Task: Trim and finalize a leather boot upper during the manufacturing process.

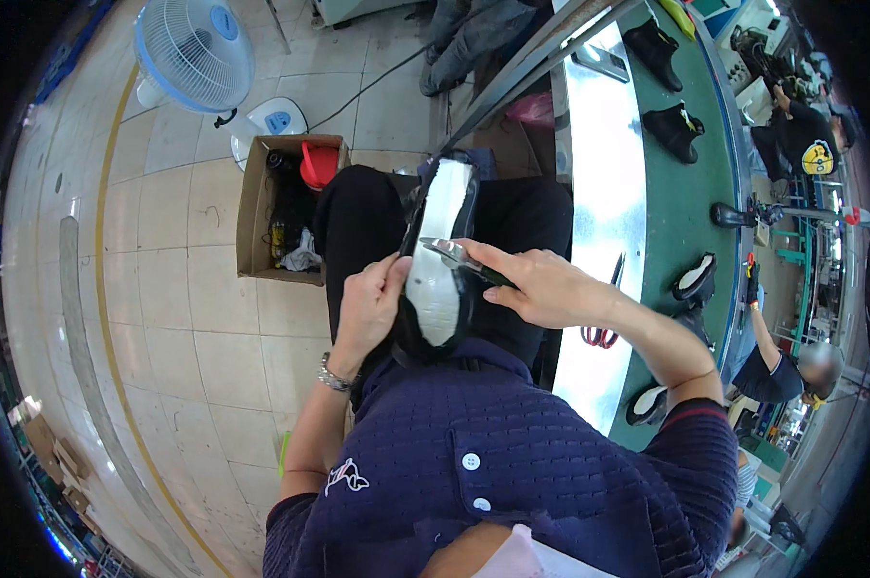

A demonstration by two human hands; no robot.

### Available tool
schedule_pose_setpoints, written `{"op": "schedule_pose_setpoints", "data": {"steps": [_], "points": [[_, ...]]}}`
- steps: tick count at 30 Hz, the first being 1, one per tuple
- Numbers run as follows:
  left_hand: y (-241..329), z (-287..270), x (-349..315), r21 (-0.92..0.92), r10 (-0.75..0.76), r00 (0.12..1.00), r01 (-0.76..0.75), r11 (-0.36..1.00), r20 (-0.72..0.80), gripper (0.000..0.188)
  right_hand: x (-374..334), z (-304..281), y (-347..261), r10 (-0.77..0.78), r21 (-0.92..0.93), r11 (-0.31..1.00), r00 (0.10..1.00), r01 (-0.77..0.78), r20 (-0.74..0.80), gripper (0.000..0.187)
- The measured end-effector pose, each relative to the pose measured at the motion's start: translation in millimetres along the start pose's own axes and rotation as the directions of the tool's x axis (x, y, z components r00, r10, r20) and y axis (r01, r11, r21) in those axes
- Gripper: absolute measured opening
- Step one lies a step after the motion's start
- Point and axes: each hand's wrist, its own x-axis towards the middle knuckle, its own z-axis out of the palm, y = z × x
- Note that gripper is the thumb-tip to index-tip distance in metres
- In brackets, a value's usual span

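Note:
A black shoe upper (439, 289) lies bottom up on my lap, its long white underside facing me. My left hand (369, 303) is closed on the shoe's left edge, thumb at the rim of the white bottom. My right hand (541, 281) is wrapped round the dark handle of metal pincers (445, 249). The pincers' shiny head rests over the middle of the white underside; whether it touches or grips anything there, I cannot tell. Red-handled scissors (599, 336) lie on the metal bench to the right, just beyond my right forearm.
The metal bench (604, 173) runs along my right, beside a green conveyor (690, 193) carrying several black shoes (674, 132). On the left stand an open cardboard box (252, 231) and a fan (194, 58) with a cable. Other people work beyond the conveyor.

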Motion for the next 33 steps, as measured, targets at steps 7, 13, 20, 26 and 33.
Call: {"op": "schedule_pose_setpoints", "data": {"steps": [7, 13, 20, 26, 33], "points": [[16, 15, -11, 0.509, 0.212, 0.97, -0.242, 0.826, 0.117, 0.021, 8, -10, -26, -0.095, -0.418, 0.901, 0.993, 0.115, 0.067, 0.065], [15, 9, -7, 0.112, -0.12, 0.975, 0.101, 0.989, 0.185, 0.043, 4, 18, 4, -0.123, -0.151, 0.982, 0.99, 0.111, -0.07, 0.069], [-18, 48, 34, -0.789, -0.219, 0.776, 0.613, 0.045, 0.591, 0.082, -1, 34, 18, -0.125, -0.071, 0.991, 0.983, 0.116, -0.136, 0.069], [3, 46, 43, -0.794, -0.223, 0.835, 0.548, 0.263, 0.503, 0.077, -4, -4, 2, 0.025, 0.021, 0.999, 0.999, -0.026, 0.032, 0.065], [10, 34, 45, -0.771, -0.164, 0.82, 0.571, 0.283, 0.548, 0.079, 31, -55, -3, -0.392, -0.42, 0.868, 0.884, 0.264, -0.254, 0.065]]}}
